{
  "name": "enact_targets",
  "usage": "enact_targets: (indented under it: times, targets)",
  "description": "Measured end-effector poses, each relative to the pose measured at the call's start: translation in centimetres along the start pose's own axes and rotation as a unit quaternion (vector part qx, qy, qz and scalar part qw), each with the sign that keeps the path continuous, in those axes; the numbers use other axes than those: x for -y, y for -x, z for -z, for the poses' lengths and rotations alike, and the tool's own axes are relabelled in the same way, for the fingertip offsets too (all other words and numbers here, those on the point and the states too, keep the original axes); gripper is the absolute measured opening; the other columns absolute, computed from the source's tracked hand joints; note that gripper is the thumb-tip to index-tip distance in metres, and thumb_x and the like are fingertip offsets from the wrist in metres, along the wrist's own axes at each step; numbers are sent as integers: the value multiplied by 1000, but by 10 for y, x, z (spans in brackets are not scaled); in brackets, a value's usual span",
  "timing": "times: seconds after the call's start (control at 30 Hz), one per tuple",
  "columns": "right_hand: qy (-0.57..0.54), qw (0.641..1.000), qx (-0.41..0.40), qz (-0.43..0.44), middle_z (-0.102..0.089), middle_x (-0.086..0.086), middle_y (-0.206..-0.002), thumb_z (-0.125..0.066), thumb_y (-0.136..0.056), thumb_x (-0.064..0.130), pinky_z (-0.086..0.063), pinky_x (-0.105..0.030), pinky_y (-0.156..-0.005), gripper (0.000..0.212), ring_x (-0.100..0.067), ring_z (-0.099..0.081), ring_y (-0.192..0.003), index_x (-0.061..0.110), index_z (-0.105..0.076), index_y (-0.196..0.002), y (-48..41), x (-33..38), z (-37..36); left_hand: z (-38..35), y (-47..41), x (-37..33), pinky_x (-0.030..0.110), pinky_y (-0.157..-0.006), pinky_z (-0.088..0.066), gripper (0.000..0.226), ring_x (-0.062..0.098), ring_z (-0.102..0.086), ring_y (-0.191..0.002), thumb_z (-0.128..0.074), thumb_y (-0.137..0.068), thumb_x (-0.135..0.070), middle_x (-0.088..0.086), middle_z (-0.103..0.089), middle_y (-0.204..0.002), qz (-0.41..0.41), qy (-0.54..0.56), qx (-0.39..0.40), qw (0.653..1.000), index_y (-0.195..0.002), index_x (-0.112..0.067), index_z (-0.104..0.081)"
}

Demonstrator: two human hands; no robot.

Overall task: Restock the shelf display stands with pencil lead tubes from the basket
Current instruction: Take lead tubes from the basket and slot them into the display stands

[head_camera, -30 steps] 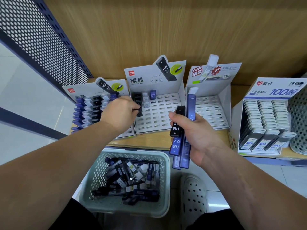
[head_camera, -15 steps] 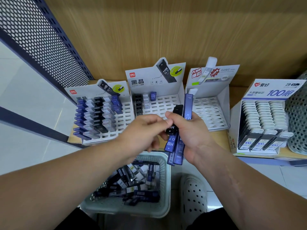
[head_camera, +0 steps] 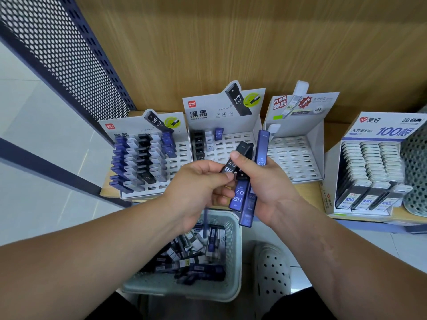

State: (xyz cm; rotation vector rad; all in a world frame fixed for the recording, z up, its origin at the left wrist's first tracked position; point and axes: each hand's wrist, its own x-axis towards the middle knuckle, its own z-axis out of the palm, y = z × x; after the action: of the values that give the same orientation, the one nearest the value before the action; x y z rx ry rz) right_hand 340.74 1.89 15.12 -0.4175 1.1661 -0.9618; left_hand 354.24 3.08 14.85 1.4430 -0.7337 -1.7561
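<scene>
My right hand (head_camera: pixel 265 179) grips a bundle of lead tubes (head_camera: pixel 247 204), several blue ones and black ones, fanned upright in front of the stands. My left hand (head_camera: pixel 198 185) pinches one black HB 0.7 tube (head_camera: pixel 231 167) at the bundle's left side. Behind the hands, the middle display stand (head_camera: pixel 231 139) holds a short column of black tubes, a few white ones and one blue at its back left. The left stand (head_camera: pixel 175 158) is mostly filled with blue, white and black tubes. Below, a pale green basket (head_camera: pixel 231 262) holds several loose tubes.
A third slotted stand (head_camera: pixel 298 155) on the right holds one white-capped tube. Further right is a box of 100-lead packs (head_camera: pixel 369 172) and a perforated grey bin (head_camera: pixel 416 172). A mesh shelf panel (head_camera: pixel 69 56) rises at left. A white clog (head_camera: pixel 272 271) is beside the basket.
My left hand came back from the middle stand to the bundle in my right hand and now pinches a black tube there. The right hand lowered slightly.
</scene>
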Motion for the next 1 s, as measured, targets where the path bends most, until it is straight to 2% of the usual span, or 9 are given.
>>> enact_targets:
  times: [0.07,0.13,0.23,0.37,0.47,0.6,0.7,0.8,1.0]
  targets:
    - [-3,1000,6,-2,-72,-14,-82,-78,-87,15,-57,-33,-51,23,-22,-67,-56,5,-68,-106,-1,0,0,0,-1,1,28,-56,-55,6,20,-66,-60,-65,-90,-1,12,-70,-74,9,30,0,1000,-95,-4,-62]
    - [3,1000,-7,4,-70,-4,-68,-74,-90,10,-56,-28,-50,8,-15,-64,-51,7,-67,-93,-4,0,1,2,-4,1,27,-56,-55,8,20,-67,-60,-65,-91,-1,12,-69,-73,8,39,-6,999,-98,-4,-61]
    - [30,999,-36,10,-64,-2,-68,-74,-90,7,-51,-30,-54,12,-14,-58,-54,10,-63,-94,-9,-3,3,8,-11,-4,27,-50,-51,11,19,-61,-54,-62,-93,-3,11,-65,-70,-7,32,-37,999,-104,-2,-61]
    - [42,998,-41,-1,-64,-4,-73,-75,-89,8,-49,-30,-53,16,-17,-57,-57,11,-63,-100,-13,-4,5,26,-25,-10,29,-50,-48,9,18,-57,-50,-61,-95,-8,8,-60,-68,-61,-95,-108,988,-87,-9,-65]
    - [49,998,-47,-6,-65,-5,-78,-77,-88,10,-48,-32,-56,20,-17,-57,-60,12,-64,-103,-14,-5,8,44,-34,-20,24,-46,-46,12,15,-62,-51,-69,-91,-15,2,-64,-62,-131,-292,-141,937,-78,-15,-68]
    - [60,997,-43,-11,-63,-5,-78,-78,-87,11,-47,-32,-56,20,-19,-55,-62,14,-64,-101,-14,-6,13,57,-45,-24,20,-38,-41,13,20,-67,-56,-78,-83,-19,0,-67,-63,-181,-453,-148,860,-74,-17,-68]
    - [69,997,-44,-14,-62,-5,-77,-77,-88,12,-47,-33,-56,16,-19,-54,-62,14,-66,-98,-14,-5,16,61,-54,-20,26,-53,-50,7,15,-63,-61,-78,-83,-19,-3,-67,-68,-212,-537,-130,806,-80,-16,-73]
    - [73,996,-45,-16,-61,-6,-77,-78,-88,12,-48,-33,-56,17,-20,-54,-63,13,-65,-100,-13,-4,20,65,-64,-12,35,-70,-53,6,22,-64,-74,-70,-89,-16,2,-70,-78,-252,-608,-99,746,-89,-13,-76]
    - [69,996,-46,-21,-59,-10,-81,-77,-88,11,-48,-34,-57,20,-21,-52,-63,11,-64,-102,-13,-1,26,70,-79,-8,36,-66,-48,14,28,-59,-76,-61,-93,-17,5,-63,-77,-276,-666,-92,687,-83,-11,-70]
